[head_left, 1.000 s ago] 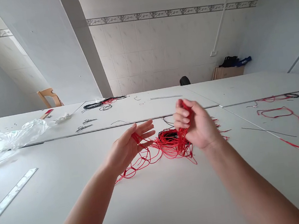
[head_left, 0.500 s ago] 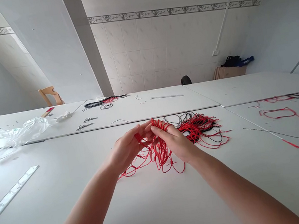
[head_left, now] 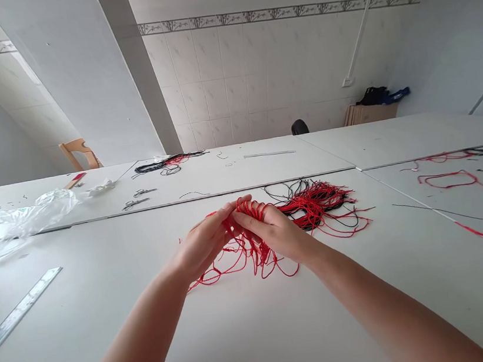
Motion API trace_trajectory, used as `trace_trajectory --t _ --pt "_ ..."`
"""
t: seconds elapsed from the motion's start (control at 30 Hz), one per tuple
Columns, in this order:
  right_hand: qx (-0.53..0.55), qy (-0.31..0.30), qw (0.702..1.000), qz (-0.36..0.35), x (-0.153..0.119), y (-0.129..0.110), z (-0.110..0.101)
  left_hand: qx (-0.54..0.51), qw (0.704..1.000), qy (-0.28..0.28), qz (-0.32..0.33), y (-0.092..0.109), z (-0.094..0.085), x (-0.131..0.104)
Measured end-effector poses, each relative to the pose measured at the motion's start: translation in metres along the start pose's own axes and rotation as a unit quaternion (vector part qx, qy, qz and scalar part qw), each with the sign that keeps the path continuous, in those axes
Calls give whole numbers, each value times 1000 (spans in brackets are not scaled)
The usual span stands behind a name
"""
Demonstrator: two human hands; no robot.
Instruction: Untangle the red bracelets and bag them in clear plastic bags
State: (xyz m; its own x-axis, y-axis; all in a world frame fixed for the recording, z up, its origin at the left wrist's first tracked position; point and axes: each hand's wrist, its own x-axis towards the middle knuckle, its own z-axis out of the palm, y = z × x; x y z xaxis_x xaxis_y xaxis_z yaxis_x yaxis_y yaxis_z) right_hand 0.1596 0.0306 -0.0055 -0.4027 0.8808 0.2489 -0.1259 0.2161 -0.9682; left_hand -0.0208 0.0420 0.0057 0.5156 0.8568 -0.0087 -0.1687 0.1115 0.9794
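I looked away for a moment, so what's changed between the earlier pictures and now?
The right hand, apart from the other a second ago, has moved left with its bunch of red cords and now meets the left hand, whose fingers are no longer spread. The red and black pile is less hidden. The scissors, ruler and plastic bag stayed put.

The left forearm point(head_left: 139, 334) slants up from the lower left, the right forearm point(head_left: 373, 300) from the lower right; at the frame's centre the left hand point(head_left: 200, 243) meets the right hand point(head_left: 278, 232), both curled inward.
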Motion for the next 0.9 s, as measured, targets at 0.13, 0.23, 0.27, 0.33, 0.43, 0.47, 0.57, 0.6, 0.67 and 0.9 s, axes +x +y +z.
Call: trace_trajectory --t 0.13,0.23,0.27,0.33,0.43,0.47,0.57,0.6,0.67,0.9 --pt "-4 -33 999 -11 0 -2 0 15 1000 -12 -13 1 2 -1" --pt "-15 -36 999 -20 0 -1 -1 20 999 -24 -6 3 3 -2" --pt "-19 -34 999 -20 0 0 -1 23 999 -27 -4 3 3 -1" --pt "-11 -23 1000 -12 0 1 -2 28 999 -37 2 4 3 -1" --pt "23 8 1000 7 1 0 -3 34 997 -61 23 5 4 0" --pt "35 22 999 10 2 0 -4 35 997 -69 31 6 3 0" --pt "77 67 994 29 4 -3 -6 32 995 -84 37 7 2 1" --pt "96 80 991 37 5 -3 -6 30 995 -87 36 7 2 1" --pt "118 90 988 45 5 -4 -7 31 994 -95 35 7 1 1" --pt "29 8 999 24 -1 -6 -2 46 995 -85 25 8 4 0"
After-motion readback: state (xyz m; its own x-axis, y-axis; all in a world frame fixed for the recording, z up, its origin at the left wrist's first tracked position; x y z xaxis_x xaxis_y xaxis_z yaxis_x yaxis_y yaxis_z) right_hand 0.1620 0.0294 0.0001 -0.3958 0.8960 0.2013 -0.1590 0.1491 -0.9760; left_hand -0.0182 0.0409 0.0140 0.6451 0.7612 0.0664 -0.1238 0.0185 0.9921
